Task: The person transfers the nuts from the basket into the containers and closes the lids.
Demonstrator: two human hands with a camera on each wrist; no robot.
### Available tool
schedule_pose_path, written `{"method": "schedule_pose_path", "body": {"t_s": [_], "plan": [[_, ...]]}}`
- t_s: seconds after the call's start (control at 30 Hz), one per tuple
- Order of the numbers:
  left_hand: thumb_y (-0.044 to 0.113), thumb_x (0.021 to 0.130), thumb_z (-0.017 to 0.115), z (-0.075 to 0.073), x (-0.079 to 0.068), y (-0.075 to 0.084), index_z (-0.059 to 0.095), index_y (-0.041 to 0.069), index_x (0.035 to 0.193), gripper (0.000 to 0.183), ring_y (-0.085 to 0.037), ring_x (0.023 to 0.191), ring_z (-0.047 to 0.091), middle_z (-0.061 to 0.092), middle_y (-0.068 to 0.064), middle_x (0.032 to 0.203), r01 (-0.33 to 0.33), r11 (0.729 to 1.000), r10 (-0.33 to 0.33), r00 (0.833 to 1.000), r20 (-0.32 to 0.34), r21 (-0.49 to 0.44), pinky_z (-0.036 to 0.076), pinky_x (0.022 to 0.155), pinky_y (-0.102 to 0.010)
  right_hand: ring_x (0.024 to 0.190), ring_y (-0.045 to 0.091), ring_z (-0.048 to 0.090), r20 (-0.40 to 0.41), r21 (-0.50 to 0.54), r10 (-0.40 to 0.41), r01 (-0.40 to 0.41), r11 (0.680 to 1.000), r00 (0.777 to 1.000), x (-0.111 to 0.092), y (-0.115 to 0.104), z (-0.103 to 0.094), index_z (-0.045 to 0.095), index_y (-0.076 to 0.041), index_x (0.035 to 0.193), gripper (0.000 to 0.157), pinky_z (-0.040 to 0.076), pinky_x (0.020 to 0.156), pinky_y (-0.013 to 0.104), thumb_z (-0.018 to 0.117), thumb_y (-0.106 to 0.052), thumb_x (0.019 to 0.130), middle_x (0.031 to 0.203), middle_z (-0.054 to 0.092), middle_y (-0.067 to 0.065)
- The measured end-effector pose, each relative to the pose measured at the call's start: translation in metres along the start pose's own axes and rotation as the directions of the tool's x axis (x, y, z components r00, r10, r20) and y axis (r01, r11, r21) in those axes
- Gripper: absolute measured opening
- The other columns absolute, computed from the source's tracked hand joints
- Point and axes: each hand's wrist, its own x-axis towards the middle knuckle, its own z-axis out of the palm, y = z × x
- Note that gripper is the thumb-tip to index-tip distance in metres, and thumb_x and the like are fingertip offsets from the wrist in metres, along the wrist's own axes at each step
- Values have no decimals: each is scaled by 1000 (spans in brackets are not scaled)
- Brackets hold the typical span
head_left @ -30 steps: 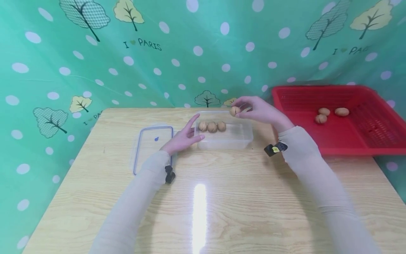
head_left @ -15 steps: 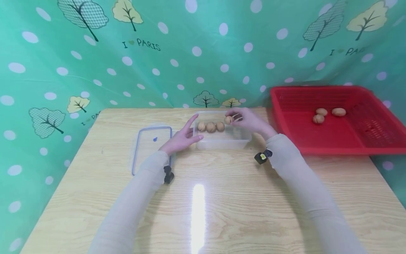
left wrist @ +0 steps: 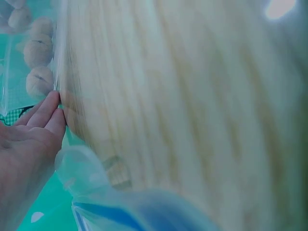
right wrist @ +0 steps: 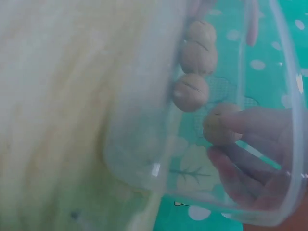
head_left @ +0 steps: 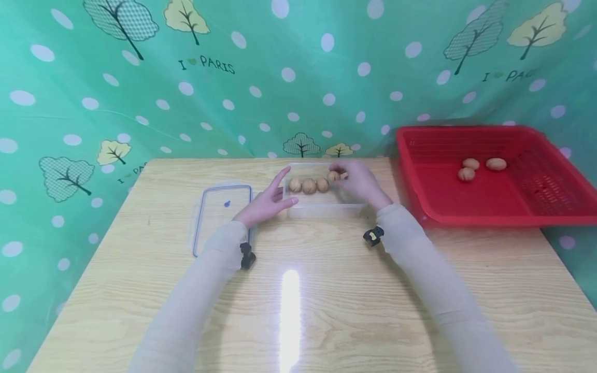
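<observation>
Inside the clear plastic box (head_left: 326, 210), three walnuts (head_left: 309, 186) sit in a row towards its left end. My right hand (head_left: 356, 181) reaches into the box from the right and pinches another walnut (right wrist: 221, 124) between thumb and fingers, just right of that row. At the box's left end rests my left hand (head_left: 267, 204), thumb and forefinger spread along the corners. In the left wrist view, fingertips (left wrist: 56, 118) of that hand touch the box's outer wall, and walnuts (left wrist: 39, 81) show through the plastic.
A clear lid (head_left: 227, 217) with a blue seal lies left of the box, partly under the left forearm. At the right stands a red plastic basket (head_left: 489, 207) holding three walnuts (head_left: 466, 174). A green patterned cloth (head_left: 261, 62) hangs behind the wooden table (head_left: 224, 321).
My right hand has moved left and down into the box, bringing its walnut from above the rim to beside the row. The left hand has stayed at the box's end.
</observation>
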Motion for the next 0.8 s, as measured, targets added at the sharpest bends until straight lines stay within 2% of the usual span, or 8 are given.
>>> {"method": "schedule_pose_path", "body": {"t_s": [0.17,0.33,0.63,0.8], "plan": [[42,91,66,0,1,0,3,50,151,88,-34,136,35,22,-24,154,-3,1000,3,1000,15,-14,32,109,-48,119,33,52,-39,-138,47,-52,989,998,-3,0,6,64,-8,124,37,41,98,52,70,-12,88,126,62,10],[39,92,66,1,2,2,2,48,152,88,-38,137,31,16,-22,156,-14,999,15,1000,22,-33,31,109,-51,124,35,47,-56,-173,68,-77,982,996,-4,1,9,63,-11,127,40,38,99,57,70,-15,88,132,59,9],[42,91,66,1,1,2,3,47,153,89,-35,135,36,22,-26,153,4,1000,-4,1000,5,-6,34,107,-50,117,34,50,-106,-247,21,-46,968,994,-3,2,13,66,-7,122,37,46,90,54,73,-14,86,126,60,14],[42,91,66,1,0,1,3,50,151,88,-35,135,36,24,-27,152,4,1000,-4,1000,2,-13,34,107,-48,105,33,57,-124,-307,-10,-29,951,992,-2,3,16,68,-3,115,31,50,86,47,72,-14,87,111,65,15]]}}
